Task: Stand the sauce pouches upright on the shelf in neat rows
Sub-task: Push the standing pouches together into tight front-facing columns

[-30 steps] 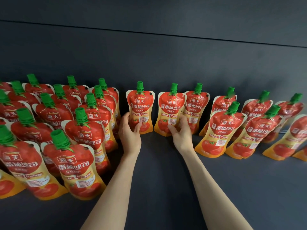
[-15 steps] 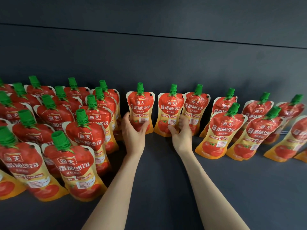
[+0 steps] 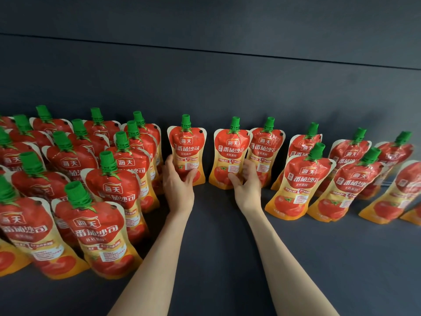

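Gripping two sauce pouches at the far middle of the dark grey shelf [image 3: 216, 247], close to the back wall [image 3: 205, 83]. With the left hand [image 3: 178, 183], holding the left pouch [image 3: 186, 142] low on its body: thumb laid across the lower front, fingers curled round the left edge and out of sight behind. With the right hand [image 3: 247, 190], holding the right pouch [image 3: 230, 151] the same way, thumb on the lower front, fingers wrapped round the right edge, touching or nearly touching a third pouch [image 3: 265, 142] just beside it. Held upright, fronts turned to the near side, bases down at shelf level, with a narrow dark gap between the two; cannot tell whether resting on the shelf or just clear of it. Printed red above in a tomato shape with a white-bordered logo and large white characters, yellow-orange below with a pictured tomato and a small white text panel. Waisted at the sides, topped with a green ribbed cap on a spout, marked with a small black dot at the upper right corner. To the left, a crowded block of like pouches [image 3: 109, 179] in several rows from far to near. To the right, two looser rows [image 3: 298, 185], seen tilted.
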The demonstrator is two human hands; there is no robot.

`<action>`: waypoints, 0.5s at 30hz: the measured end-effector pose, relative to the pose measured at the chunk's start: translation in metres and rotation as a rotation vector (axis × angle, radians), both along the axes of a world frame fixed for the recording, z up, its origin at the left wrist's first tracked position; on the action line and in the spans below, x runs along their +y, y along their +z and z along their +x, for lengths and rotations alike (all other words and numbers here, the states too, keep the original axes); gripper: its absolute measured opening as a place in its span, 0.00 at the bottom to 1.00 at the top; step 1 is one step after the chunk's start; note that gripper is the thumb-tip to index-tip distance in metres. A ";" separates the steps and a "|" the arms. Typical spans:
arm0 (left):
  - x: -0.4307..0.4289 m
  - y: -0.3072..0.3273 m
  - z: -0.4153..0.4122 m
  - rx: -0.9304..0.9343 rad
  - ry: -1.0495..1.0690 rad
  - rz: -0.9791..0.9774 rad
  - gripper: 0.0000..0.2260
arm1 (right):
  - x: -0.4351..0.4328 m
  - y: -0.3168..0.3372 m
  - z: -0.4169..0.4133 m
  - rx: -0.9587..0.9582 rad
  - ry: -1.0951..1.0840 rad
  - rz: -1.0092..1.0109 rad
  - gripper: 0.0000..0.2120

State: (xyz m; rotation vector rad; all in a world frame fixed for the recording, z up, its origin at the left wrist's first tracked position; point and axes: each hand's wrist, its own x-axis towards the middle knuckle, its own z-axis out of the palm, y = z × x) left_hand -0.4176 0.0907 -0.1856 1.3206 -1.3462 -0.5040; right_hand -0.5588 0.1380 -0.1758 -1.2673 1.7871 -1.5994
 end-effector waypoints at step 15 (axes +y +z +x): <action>0.002 0.002 0.002 -0.013 -0.004 0.011 0.30 | -0.003 -0.003 0.000 0.006 0.049 0.042 0.21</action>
